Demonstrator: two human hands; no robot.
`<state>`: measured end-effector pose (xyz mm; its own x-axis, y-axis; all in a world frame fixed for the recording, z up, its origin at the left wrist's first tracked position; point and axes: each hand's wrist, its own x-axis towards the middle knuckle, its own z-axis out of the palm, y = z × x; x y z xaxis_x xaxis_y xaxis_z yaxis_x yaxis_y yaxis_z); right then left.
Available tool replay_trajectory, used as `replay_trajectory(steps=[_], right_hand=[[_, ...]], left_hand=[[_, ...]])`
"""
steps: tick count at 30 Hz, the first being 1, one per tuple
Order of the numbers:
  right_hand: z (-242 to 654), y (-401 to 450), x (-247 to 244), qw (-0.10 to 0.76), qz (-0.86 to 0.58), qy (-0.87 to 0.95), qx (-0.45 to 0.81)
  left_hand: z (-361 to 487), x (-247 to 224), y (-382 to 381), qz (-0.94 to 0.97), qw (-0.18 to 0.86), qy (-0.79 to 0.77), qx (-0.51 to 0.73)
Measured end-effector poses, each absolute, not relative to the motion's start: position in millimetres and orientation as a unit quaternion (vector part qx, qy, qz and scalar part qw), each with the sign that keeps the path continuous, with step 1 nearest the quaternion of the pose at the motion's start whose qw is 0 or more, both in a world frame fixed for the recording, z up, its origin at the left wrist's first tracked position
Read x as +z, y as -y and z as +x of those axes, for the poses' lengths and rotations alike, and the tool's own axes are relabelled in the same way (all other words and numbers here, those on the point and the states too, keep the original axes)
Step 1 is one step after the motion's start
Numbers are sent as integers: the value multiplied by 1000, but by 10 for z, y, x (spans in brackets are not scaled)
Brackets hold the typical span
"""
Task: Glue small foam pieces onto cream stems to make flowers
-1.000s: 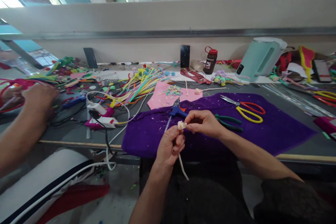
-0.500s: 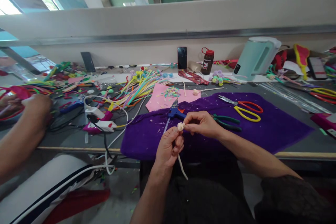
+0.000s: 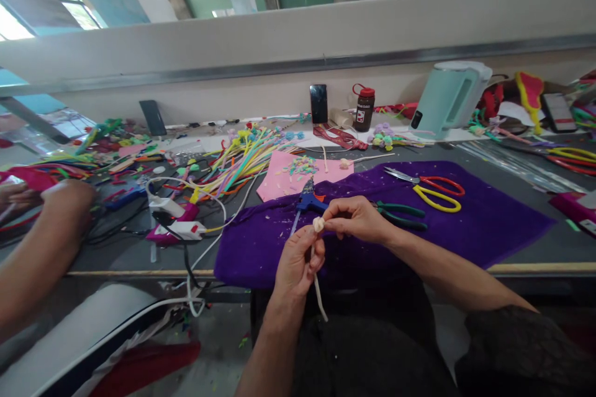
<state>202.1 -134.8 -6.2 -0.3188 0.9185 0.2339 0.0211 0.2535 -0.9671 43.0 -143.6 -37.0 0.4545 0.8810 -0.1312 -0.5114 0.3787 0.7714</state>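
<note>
Between my hands is a small cream flower on a pale fuzzy stem that hangs down below. My left hand is closed round the stem just under the bloom. The thumb and forefinger of my right hand pinch the flower's right side; the exact spot is hidden by the fingertips. A blue glue gun lies on the purple cloth behind my hands. Green-handled pliers rest beyond my right wrist, and scissors with red and yellow handles lie farther right.
Small pastel pieces lie on a pink sheet. A bundle of coloured pipe cleaners is behind it on the left. A power strip with cables sits at the left. Another person's arm reaches in there. A kettle and a bottle stand at the back.
The view has shifted slightly. Both hands keep the same hold on the flower and its stem, with barely any movement. The co-worker's arm has shifted a little.
</note>
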Motion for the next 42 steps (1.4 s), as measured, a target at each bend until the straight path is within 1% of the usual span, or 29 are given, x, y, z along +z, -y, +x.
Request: replay_trajectory(steps=[3,7,10,18,21,27,29,31,34,36,39,42], right_hand=[[2020,1358,-41,455,-359,646,497],[2027,1380,-22,455,-381,635,495],[2030,1376,-44,448,-392,637,490],[2102,1397,-20,437,-414,650,464],[2368,1503,48,460,-454,636,422],[3130,1826,25,540,-573,551,277],[3306,1922,-37,529,-614,532,247],[3414,1987,-108,496,-640,542,225],[3465,2030,-202,433,-649,596,188],[3431,2035,-243,409,-647,619,176],[3253,2031,-264,409,-631,627,203],[2919,2011,-219,404,-581,658,258]], left_hand=[[418,-356,1442,304,798,-250,457],[355,-350,1433,199,857,-183,438],[311,-348,1433,143,882,-138,427],[262,-364,1422,132,885,-122,430],[221,-370,1403,156,872,-139,443],[257,-344,1372,170,867,-148,444],[299,-323,1379,174,866,-156,441],[329,-304,1386,180,863,-166,442],[335,-291,1383,192,855,-177,448],[326,-292,1377,202,848,-185,454],[324,-294,1390,215,838,-196,462],[353,-290,1432,220,837,-201,458]])
